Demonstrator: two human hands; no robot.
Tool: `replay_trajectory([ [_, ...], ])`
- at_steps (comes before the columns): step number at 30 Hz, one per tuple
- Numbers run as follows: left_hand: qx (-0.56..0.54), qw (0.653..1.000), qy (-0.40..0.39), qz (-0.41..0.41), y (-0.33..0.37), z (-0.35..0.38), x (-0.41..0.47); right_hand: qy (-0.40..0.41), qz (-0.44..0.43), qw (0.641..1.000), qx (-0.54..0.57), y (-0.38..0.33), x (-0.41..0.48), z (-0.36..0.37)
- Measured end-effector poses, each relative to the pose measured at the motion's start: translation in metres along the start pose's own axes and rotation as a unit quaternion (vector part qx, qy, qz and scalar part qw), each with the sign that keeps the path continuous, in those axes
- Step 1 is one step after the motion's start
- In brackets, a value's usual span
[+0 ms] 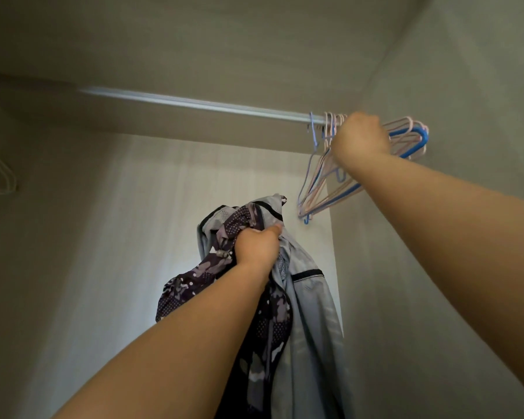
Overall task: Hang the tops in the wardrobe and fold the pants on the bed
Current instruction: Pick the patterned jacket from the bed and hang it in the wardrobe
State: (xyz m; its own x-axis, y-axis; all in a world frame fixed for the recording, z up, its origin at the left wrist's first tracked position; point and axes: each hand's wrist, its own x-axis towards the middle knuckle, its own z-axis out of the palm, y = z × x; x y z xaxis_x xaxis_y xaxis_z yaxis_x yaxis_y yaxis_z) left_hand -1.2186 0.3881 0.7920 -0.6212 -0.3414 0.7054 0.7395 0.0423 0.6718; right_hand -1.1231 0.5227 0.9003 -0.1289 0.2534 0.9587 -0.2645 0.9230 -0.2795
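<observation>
Nearest, grips a grey-and-camouflage top (pixel 312 313) in the left hand (pixel 256 246), bunched near the collar and raised inside the wardrobe (pixel 103 237), probably to keep it ready for a hanger. Farther up, clasps the bunch of hangers (pixel 327 202) on the rail (pixel 194 103) with the right hand (pixel 360 137), likely to pull one free.

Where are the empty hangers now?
In the head view, upper right: the hangers bunch at the right end of the rail, by the right wall, where the right hand grips them, up-right of the tops in the left hand.
</observation>
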Motion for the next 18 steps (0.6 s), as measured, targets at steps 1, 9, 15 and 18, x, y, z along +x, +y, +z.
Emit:
replay_trajectory([
  [1, -0.001, 1.0, -0.004, 0.001, 0.0, 0.001, 0.0, -0.014, 0.002, 1.0, -0.015, 0.0, 0.0, 0.001],
  [9, 0.001, 1.0, -0.005, 0.0, 0.006, 0.004, 0.002, -0.094, 0.019, 0.995, -0.022, 0.001, 0.006, 0.019],
  [15, -0.016, 1.0, 0.001, 0.0, 0.017, 0.0, 0.004, -0.102, 0.028, 0.994, 0.016, -0.009, 0.008, 0.029],
  [18, -0.027, 1.0, 0.005, -0.004, 0.021, -0.001, 0.007, -0.082, 0.018, 0.996, 0.032, -0.012, 0.008, 0.033],
])
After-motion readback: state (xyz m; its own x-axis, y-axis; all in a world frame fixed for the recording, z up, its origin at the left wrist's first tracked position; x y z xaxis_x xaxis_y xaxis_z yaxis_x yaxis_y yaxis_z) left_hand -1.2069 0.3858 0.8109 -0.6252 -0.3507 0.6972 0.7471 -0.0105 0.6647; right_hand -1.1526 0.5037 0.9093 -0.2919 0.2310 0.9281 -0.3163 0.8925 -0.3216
